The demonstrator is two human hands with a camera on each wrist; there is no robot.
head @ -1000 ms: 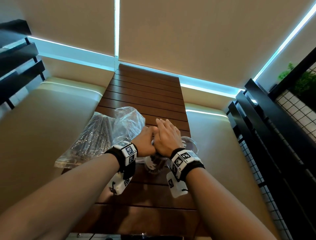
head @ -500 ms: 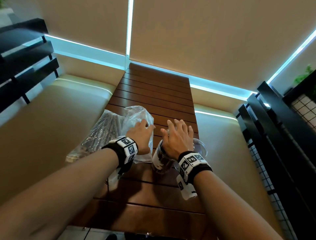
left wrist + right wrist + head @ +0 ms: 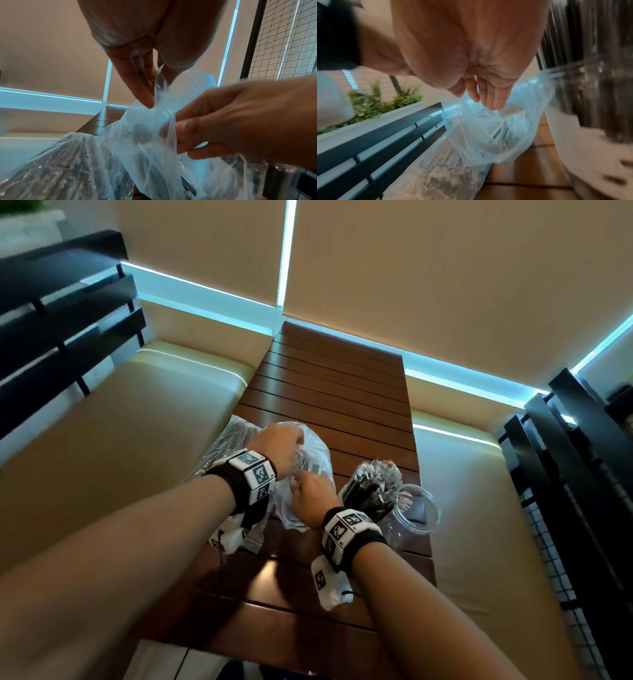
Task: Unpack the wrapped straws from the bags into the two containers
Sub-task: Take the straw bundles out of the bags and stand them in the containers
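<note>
Both hands pinch the clear bag's [image 3: 310, 460] film — left hand [image 3: 279, 448] high, right hand [image 3: 310, 498] low (probably spreading its mouth) — just beside the straw-filled container [image 3: 371, 491] on the table [image 3: 329, 392].

Two hands are counted: the left hand [image 3: 279, 447] and the right hand [image 3: 310, 497], both gripping one clear plastic bag [image 3: 317, 460] between them. A second plastic bag [image 3: 226, 440], holding wrapped straws too many and too blurred to count, lies just beyond the left hand's grip, making two bags. Two clear containers stand to the right of the grip: one container packed with straws [image 3: 371, 491] and one further jar [image 3: 419, 510] beside it, all on one slatted wooden table [image 3: 329, 392].
</note>
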